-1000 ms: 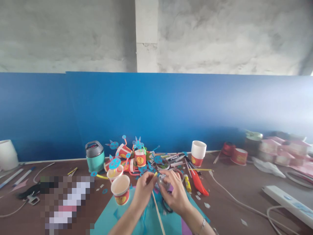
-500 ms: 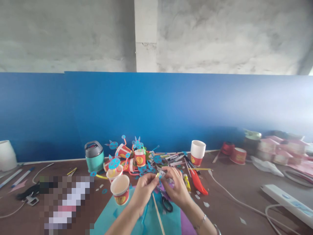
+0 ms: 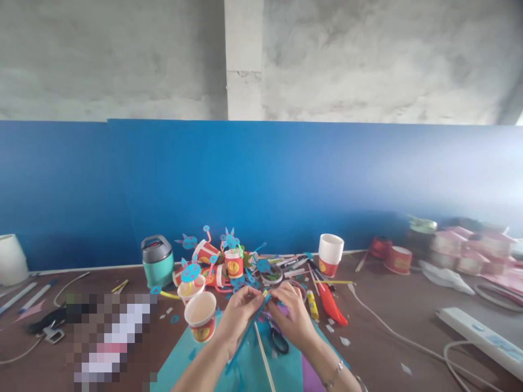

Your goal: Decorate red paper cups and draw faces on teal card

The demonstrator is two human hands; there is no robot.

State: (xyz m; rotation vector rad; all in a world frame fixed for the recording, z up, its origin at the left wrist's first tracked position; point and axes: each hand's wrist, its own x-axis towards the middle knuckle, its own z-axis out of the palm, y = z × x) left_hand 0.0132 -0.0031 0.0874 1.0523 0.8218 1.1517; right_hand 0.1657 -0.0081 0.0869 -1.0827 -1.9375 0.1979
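My left hand (image 3: 242, 314) and my right hand (image 3: 292, 316) meet over the blue paper sheet (image 3: 180, 363), fingers pinched close together. Between the fingertips is a thin blue strip (image 3: 254, 321), which slants down past my left thumb; its material is not clear. A small yellow bit (image 3: 265, 293) shows at my left fingertips, too small to name. Below my hands lie dark-handled scissors (image 3: 279, 342) and a thin pale stick (image 3: 265, 356). Left of my left hand stands a red and white paper cup (image 3: 201, 317).
Behind my hands are cup figures with blue paper faces (image 3: 191, 271) and several pens (image 3: 296, 263). A glue stick (image 3: 312, 305), an orange-red balloon (image 3: 332, 306) and a white cup (image 3: 330, 255) stand or lie to the right. A power strip (image 3: 482, 337) sits far right, a teal jar (image 3: 158, 267) left.
The pale scrap at my right fingertips no longer shows. My right fingers have come down and closed nearer my left hand, and a blue strip now runs along my left thumb.
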